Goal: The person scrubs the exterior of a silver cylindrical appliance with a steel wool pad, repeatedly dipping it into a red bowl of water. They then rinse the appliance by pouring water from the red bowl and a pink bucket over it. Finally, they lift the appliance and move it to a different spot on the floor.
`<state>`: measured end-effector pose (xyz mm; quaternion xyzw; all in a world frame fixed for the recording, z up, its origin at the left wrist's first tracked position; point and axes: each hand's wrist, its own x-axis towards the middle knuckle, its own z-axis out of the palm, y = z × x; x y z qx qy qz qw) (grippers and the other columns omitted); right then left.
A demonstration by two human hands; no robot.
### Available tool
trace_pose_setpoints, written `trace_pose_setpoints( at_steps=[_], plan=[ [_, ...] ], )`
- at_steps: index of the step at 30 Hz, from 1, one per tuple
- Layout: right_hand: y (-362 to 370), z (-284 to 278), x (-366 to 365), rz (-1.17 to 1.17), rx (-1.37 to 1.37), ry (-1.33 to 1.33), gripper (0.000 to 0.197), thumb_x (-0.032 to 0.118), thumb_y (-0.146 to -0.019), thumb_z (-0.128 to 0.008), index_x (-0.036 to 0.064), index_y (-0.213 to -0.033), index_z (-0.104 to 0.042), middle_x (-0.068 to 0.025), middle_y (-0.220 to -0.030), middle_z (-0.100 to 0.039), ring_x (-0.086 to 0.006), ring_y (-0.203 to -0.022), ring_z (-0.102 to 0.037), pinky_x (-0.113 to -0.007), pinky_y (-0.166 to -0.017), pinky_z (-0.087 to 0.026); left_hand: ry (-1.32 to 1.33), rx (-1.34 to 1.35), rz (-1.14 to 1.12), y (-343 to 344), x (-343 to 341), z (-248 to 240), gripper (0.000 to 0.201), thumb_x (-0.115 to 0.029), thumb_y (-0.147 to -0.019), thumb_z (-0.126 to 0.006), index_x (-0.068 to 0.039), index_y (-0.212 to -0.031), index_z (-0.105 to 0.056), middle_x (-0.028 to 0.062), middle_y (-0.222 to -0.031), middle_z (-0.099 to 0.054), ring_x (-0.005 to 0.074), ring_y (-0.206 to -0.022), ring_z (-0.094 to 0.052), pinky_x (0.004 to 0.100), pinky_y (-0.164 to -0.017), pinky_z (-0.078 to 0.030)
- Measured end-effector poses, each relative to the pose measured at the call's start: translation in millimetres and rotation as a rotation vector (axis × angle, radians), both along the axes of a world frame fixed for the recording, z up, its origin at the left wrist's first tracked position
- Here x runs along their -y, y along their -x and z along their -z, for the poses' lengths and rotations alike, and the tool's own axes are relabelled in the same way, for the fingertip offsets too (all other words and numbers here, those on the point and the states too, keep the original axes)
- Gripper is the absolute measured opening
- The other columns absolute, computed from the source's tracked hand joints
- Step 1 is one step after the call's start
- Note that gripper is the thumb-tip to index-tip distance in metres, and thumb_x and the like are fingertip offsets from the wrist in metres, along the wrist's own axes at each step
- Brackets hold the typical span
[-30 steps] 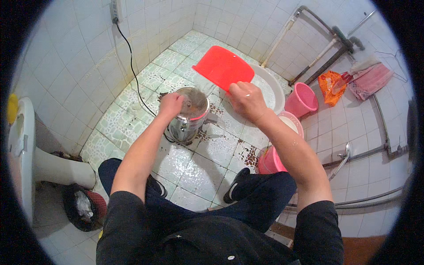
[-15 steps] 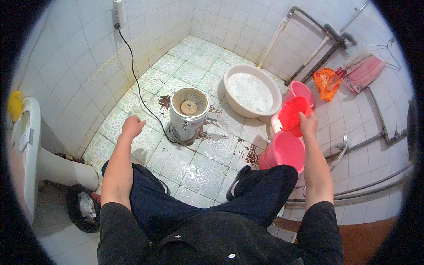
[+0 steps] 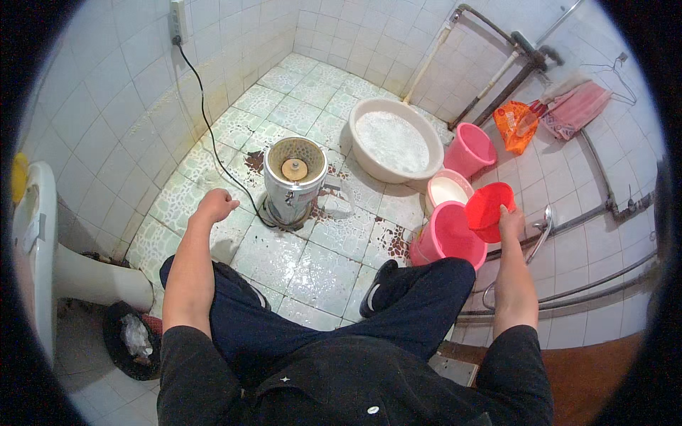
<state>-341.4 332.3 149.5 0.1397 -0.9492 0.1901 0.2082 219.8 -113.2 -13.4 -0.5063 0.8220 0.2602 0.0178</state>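
Observation:
In my right hand (image 3: 511, 222) is the rim of a red plastic scoop (image 3: 489, 211), held above the nearer pink bucket (image 3: 420, 245). My left hand (image 3: 217, 206) is a loose fist in the air, with nothing visible in it, left of a silver upright electric machine (image 3: 290, 202). This machine has an open, bowl-like top with a round tan disc and a central knob inside. Behind the nearer bucket stands a smaller pale pink bucket (image 3: 429, 193) containing something white. Another pink bucket (image 3: 463, 157) is farther back, against the wall.
A wide white basin (image 3: 362, 162) of white foamy liquid sits behind the machine. The black power cord (image 3: 204, 113) runs from a wall outlet across the wet tiled floor. A trash bin (image 3: 114, 348) and sink pedestal (image 3: 106, 280) are at left; pipes and a shower head (image 3: 547, 220) line the right wall.
The red scoop has moved with my right hand from over the smaller pale bucket toward the nearer pink bucket and the right wall. My left hand has barely moved.

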Motion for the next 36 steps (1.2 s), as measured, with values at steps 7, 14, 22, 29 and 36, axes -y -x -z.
trace_pose_setpoints(
  at_steps=[7, 14, 22, 29, 36],
  plan=[
    [3, 8, -10, 0.047, -0.051, -0.128, 0.046, 0.044, -0.078, -0.070, -0.0013, -0.086, -0.065, -0.0250, -0.087, -0.066, -0.0394, -0.085, -0.065, -0.048, -0.074, -0.050, -0.034, -0.038, -0.006, 4, -2, -2, 0.036, -0.035, -0.080, -0.069, -0.002, -0.092, -0.069, 0.0176, -0.093, -0.069, 0.0320, -0.089, -0.065, 0.0408, -0.079, -0.050],
    [1, 18, -20, 0.040, 0.004, -0.185, 0.049, 0.047, -0.079, -0.069, -0.0016, -0.085, -0.065, -0.0253, -0.086, -0.066, -0.0406, -0.083, -0.065, -0.049, -0.075, -0.050, -0.017, -0.006, 0.085, 5, -1, -1, 0.037, -0.035, -0.080, -0.068, 0.000, -0.094, -0.069, 0.0187, -0.091, -0.068, 0.0325, -0.086, -0.065, 0.0413, -0.078, -0.050],
    [0, 30, -37, 0.017, -0.012, -0.233, 0.044, 0.041, -0.079, -0.070, -0.0028, -0.083, -0.064, -0.0272, -0.086, -0.065, -0.0430, -0.085, -0.064, -0.050, -0.077, -0.049, -0.074, -0.022, 0.030, 8, -8, -8, 0.038, -0.035, -0.081, -0.068, 0.000, -0.095, -0.069, 0.0188, -0.092, -0.069, 0.0320, -0.088, -0.065, 0.0397, -0.079, -0.050],
    [-7, 37, -44, 0.070, 0.059, -0.236, 0.044, 0.039, -0.080, -0.069, -0.0031, -0.089, -0.063, -0.0259, -0.094, -0.065, -0.0430, -0.092, -0.062, -0.049, -0.080, -0.049, -0.068, -0.018, 0.036, 2, -3, -1, 0.037, -0.034, -0.082, -0.068, 0.000, -0.096, -0.069, 0.0195, -0.094, -0.069, 0.0318, -0.089, -0.066, 0.0399, -0.080, -0.051],
    [-12, 36, -51, 0.106, 0.131, -0.258, 0.043, 0.041, -0.080, -0.069, -0.0013, -0.085, -0.063, -0.0246, -0.094, -0.065, -0.0415, -0.093, -0.062, -0.049, -0.080, -0.049, -0.085, -0.008, 0.036, 5, -5, -1, 0.036, -0.034, -0.081, -0.069, 0.000, -0.095, -0.069, 0.0188, -0.091, -0.069, 0.0311, -0.086, -0.066, 0.0396, -0.078, -0.051]
  ],
)
